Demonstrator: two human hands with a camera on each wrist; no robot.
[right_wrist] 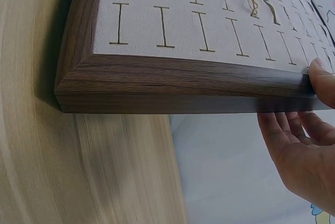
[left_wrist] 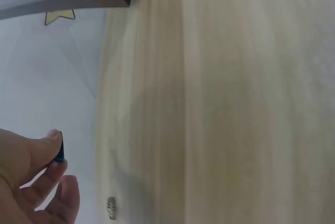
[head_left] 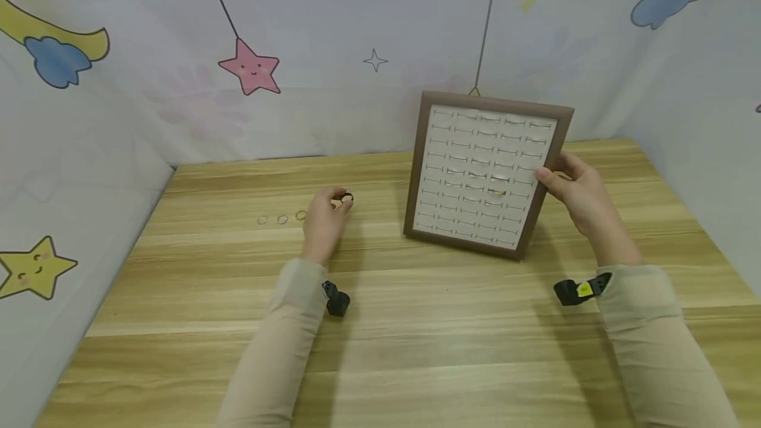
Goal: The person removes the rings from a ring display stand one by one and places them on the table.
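Sleeves are coming in from the near edge of the desk (head_left: 416, 322), and the left hand (head_left: 324, 220) is pinching a dark ring (head_left: 346, 199) between thumb and fingertips, just above the wood. The left wrist view is showing that same pinch, a small dark thing at the thumb tip. Just to the left of this hand, three thin rings (head_left: 281, 219) are lying in a row on the desk. To the right, and a touch farther off, the right hand (head_left: 579, 193) is gripping the right side of the ring display tray (head_left: 487, 174), thumb on the front, fingers behind, propping it tilted on its lower edge. The slots (right_wrist: 199, 22) are running in rows across its face, a couple already filled near the middle. So the ring is sitting left of the tray, and the left hand is the one nearer to it.
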